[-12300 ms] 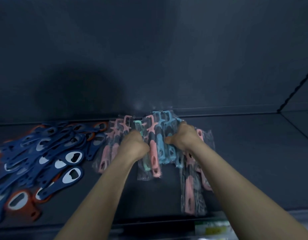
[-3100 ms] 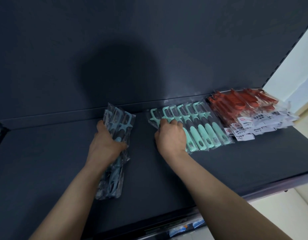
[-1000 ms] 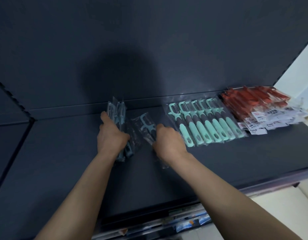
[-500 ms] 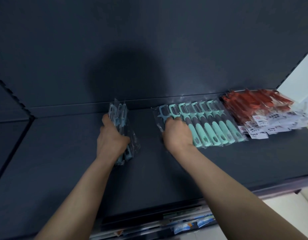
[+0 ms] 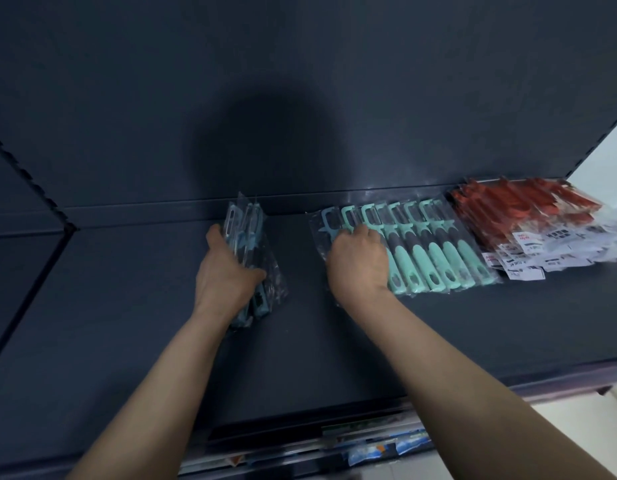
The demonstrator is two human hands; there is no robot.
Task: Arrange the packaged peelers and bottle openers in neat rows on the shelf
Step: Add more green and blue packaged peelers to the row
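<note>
On the dark shelf [image 5: 335,341] a row of packaged mint-green peelers [image 5: 435,247] lies side by side at the back right. A blue packaged peeler [image 5: 326,225] lies at the row's left end, and my right hand [image 5: 357,263] rests on it with fingers bent over its head. My left hand [image 5: 224,271] grips a stack of blue packaged peelers [image 5: 251,237] standing on edge near the back wall. The lower part of the blue peeler is hidden under my right hand.
Red packaged tools [image 5: 522,206] with white labels [image 5: 529,258] are fanned out at the far right of the shelf. A divider [image 5: 30,188] bounds the bay on the left. Price tags [image 5: 380,452] hang along the front edge below.
My right hand took one blue peeler from the left stack, carried it right and laid it at the left end of the mint row. My left hand keeps holding the stack.
</note>
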